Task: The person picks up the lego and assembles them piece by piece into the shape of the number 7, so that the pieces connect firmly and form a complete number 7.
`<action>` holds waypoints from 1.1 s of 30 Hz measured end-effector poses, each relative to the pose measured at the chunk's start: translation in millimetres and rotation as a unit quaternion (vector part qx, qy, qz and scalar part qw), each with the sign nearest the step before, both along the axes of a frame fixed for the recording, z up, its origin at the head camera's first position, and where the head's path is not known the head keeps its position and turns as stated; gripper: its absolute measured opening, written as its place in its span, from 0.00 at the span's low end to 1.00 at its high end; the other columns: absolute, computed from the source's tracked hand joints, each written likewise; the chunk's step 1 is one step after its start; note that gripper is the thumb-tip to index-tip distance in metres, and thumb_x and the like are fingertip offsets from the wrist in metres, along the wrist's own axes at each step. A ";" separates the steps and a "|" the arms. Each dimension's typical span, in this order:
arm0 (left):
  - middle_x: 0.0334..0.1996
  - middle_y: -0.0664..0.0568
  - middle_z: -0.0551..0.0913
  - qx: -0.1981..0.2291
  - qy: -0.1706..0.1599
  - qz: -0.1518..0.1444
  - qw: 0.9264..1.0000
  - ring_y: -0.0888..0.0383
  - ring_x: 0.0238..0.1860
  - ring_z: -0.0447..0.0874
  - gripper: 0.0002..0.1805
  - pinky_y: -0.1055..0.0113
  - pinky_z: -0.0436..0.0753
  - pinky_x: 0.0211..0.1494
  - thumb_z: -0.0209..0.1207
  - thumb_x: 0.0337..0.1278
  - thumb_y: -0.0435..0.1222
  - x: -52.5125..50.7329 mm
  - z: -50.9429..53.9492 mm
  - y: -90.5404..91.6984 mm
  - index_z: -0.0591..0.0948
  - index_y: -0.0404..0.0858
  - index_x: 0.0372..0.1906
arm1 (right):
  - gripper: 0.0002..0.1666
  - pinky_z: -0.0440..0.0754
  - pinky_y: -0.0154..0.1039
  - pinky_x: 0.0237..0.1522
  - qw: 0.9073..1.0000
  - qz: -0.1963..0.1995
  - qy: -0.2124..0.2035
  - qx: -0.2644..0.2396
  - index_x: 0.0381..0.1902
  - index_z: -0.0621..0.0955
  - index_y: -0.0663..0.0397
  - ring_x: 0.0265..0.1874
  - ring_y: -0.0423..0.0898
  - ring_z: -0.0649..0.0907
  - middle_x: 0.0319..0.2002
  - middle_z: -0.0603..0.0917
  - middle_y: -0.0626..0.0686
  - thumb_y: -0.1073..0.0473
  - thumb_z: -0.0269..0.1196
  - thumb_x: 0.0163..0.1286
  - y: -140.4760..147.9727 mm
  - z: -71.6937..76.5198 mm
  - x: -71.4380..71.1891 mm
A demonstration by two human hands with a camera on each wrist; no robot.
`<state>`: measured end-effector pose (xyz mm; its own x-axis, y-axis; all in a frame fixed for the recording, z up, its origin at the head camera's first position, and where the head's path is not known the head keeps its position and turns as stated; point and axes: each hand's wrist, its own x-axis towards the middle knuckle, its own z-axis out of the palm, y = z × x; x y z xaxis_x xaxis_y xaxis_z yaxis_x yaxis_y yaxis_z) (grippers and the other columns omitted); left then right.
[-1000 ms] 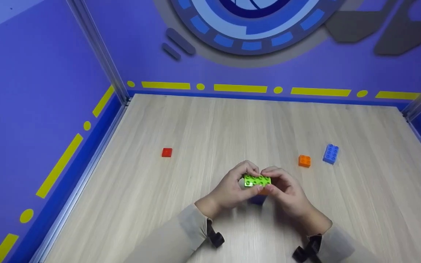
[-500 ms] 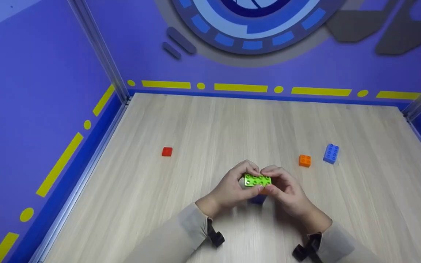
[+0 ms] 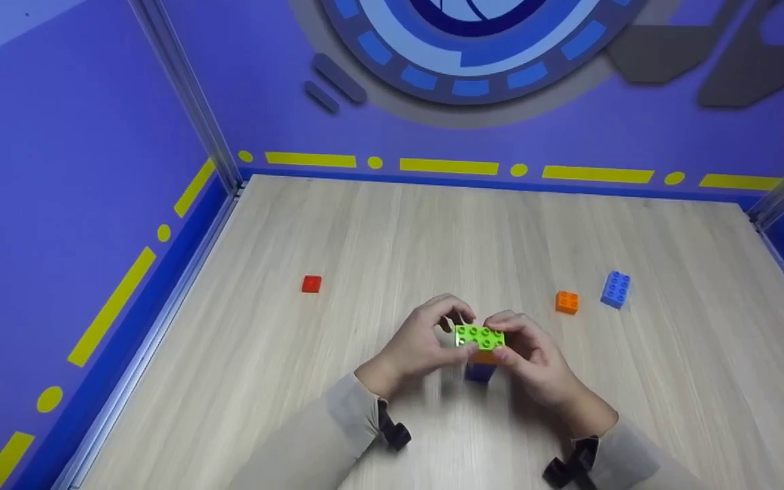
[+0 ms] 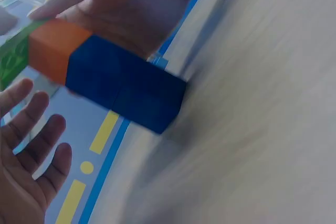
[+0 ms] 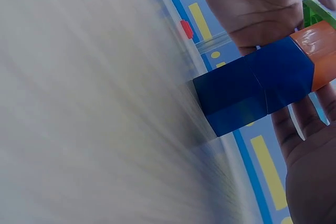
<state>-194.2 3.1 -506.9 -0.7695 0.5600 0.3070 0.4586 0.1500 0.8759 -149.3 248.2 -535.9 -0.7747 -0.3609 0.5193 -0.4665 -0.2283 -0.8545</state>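
A narrow tower of toy building bricks appears to stand on the table between both hands. Its top is a light green eight-stud brick (image 3: pixel 479 333), jutting out to the left over an orange brick (image 4: pixel 52 56). Two dark blue bricks (image 4: pixel 126 82) form the lower part. My right hand (image 3: pixel 543 361) holds the tower's upper right side with thumb and fingers. Beside the left end of the green brick is my left hand (image 3: pixel 422 340), its fingers spread loosely and apart from the bricks in the left wrist view; its thumb lies by the green brick's near edge.
On the wooden table (image 3: pixel 378 231) a flat red brick (image 3: pixel 311 284) lies off to the left. To the right are a small orange brick (image 3: pixel 567 302) and a longer blue brick (image 3: pixel 615 289). Purple-blue walls (image 3: pixel 86 163) border the table's left and back.
The left hand has loosened its fingers from the green brick and drawn slightly left. My right hand keeps its place on the tower. The loose bricks have not moved.
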 end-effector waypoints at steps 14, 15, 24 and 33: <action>0.49 0.43 0.88 0.067 -0.049 0.235 0.969 0.60 0.46 0.83 0.17 0.68 0.82 0.52 0.61 0.77 0.45 -38.5 -3.2 -46.0 0.87 0.35 0.53 | 0.26 0.87 0.31 0.61 1.000 0.009 -0.010 -0.003 0.66 0.81 0.63 0.62 0.38 0.83 0.64 0.85 0.44 0.83 0.57 0.76 -1.0 1.0 0.7; 0.49 0.43 0.88 0.070 -0.053 0.248 0.965 0.60 0.46 0.83 0.16 0.68 0.82 0.52 0.61 0.78 0.44 -40.4 -3.3 -48.5 0.87 0.34 0.53 | 0.25 0.87 0.31 0.61 1.000 0.007 -0.011 0.000 0.66 0.81 0.63 0.62 0.39 0.83 0.64 0.84 0.44 0.83 0.57 0.77 -0.6 1.1 1.0; 0.54 0.45 0.86 0.080 -0.103 0.385 0.913 0.52 0.50 0.83 0.14 0.62 0.82 0.50 0.61 0.84 0.41 -54.1 -0.4 -72.4 0.84 0.36 0.60 | 0.23 0.86 0.31 0.63 1.000 0.008 -0.012 -0.004 0.67 0.81 0.65 0.62 0.39 0.83 0.65 0.84 0.45 0.81 0.58 0.78 0.1 0.6 1.1; 0.66 0.38 0.80 0.007 -0.087 0.520 0.849 0.45 0.57 0.81 0.20 0.54 0.83 0.57 0.58 0.83 0.30 -67.4 -8.7 -106.7 0.80 0.32 0.71 | 0.24 0.87 0.31 0.62 1.000 0.002 -0.013 -0.002 0.65 0.81 0.62 0.62 0.38 0.84 0.65 0.85 0.44 0.82 0.57 0.78 0.7 -0.6 1.9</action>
